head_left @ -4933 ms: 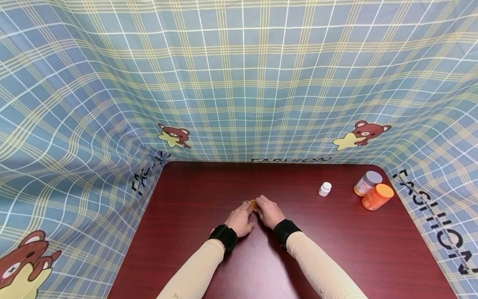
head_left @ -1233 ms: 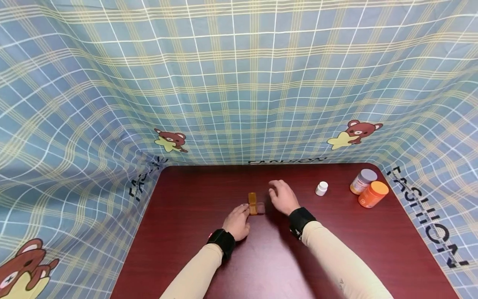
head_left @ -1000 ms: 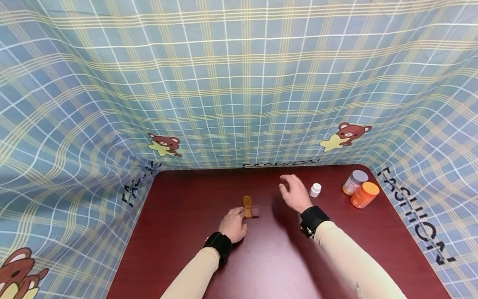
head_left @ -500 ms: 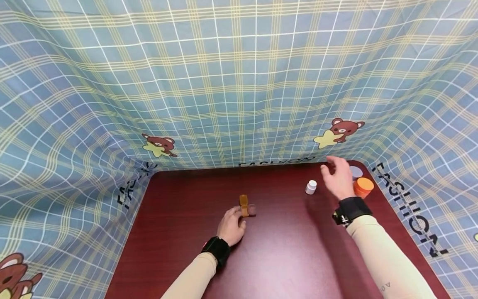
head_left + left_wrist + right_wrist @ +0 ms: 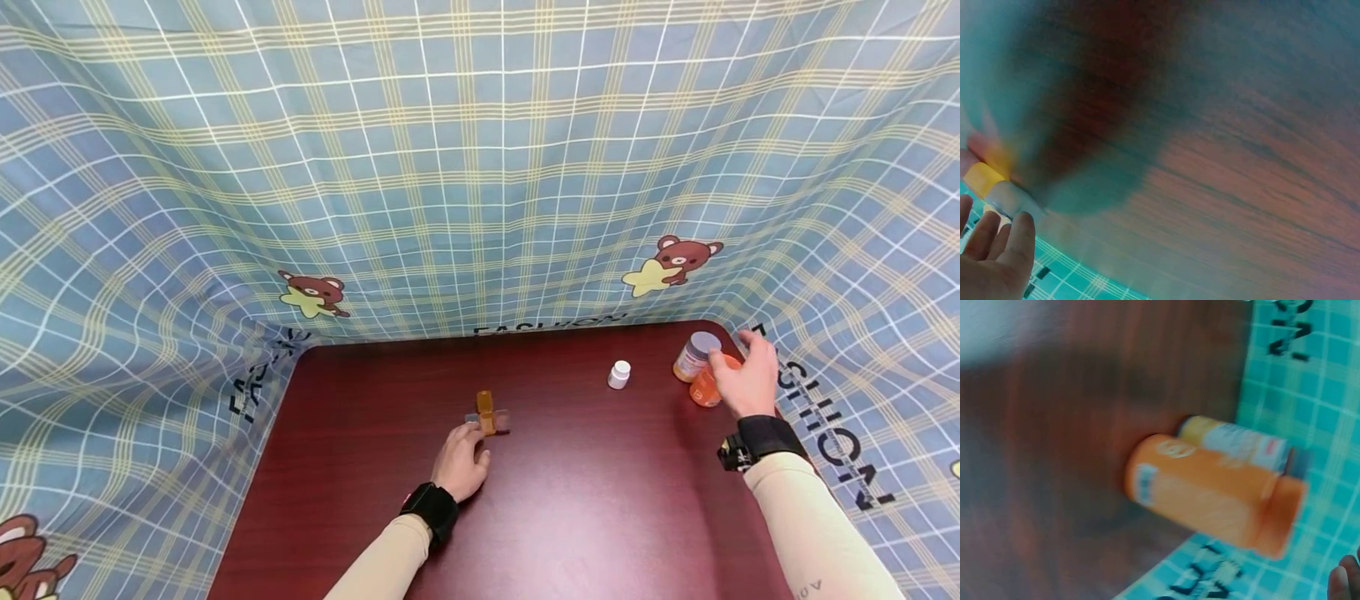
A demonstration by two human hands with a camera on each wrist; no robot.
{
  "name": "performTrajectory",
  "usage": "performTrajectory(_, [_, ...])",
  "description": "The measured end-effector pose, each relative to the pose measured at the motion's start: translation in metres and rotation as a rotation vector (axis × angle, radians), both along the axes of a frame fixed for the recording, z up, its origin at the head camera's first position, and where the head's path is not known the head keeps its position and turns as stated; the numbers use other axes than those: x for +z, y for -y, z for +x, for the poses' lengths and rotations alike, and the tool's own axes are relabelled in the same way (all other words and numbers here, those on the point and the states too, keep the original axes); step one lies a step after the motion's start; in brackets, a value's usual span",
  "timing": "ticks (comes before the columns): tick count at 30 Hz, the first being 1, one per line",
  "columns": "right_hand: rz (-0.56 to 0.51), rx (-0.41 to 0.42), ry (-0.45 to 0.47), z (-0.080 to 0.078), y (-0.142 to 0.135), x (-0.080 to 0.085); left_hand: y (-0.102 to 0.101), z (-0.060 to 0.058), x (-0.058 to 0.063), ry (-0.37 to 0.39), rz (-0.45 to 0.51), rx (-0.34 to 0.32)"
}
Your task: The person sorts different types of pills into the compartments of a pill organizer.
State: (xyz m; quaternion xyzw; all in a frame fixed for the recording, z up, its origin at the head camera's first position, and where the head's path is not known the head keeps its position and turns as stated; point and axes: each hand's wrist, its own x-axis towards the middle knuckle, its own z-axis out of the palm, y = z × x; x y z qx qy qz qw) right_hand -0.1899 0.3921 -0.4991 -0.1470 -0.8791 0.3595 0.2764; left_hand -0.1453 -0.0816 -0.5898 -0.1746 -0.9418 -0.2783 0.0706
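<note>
Near the far right corner of the table (image 5: 585, 467), just beside the grey-topped jar (image 5: 690, 360), find the orange jar (image 5: 705, 390) standing up, probably light, hard and a bit slippery, so best hugged around its round side, under the lid (image 5: 1281, 515). Close to it, see the right hand (image 5: 752, 380) loosely bent, with nothing in its grip. By the little box (image 5: 487, 423), see the left hand (image 5: 459, 468) loose too; treat those flaps (image 5: 502, 420) as easy to snap.
</note>
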Motion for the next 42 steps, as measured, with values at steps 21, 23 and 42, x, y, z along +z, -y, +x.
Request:
performTrajectory(21, [-0.234,-0.027,0.207,-0.007,-0.012,-0.057,0.008,-0.001,0.006,-0.032,0.037,0.015])
performTrajectory(23, [-0.228,-0.036,0.219,-0.01,-0.011,-0.059,0.008,-0.002,0.007,-0.018,0.04,0.019])
performTrajectory(42, [-0.196,-0.103,0.269,0.011,-0.015,-0.087,0.007,0.006,0.0,0.021,-0.008,-0.014])
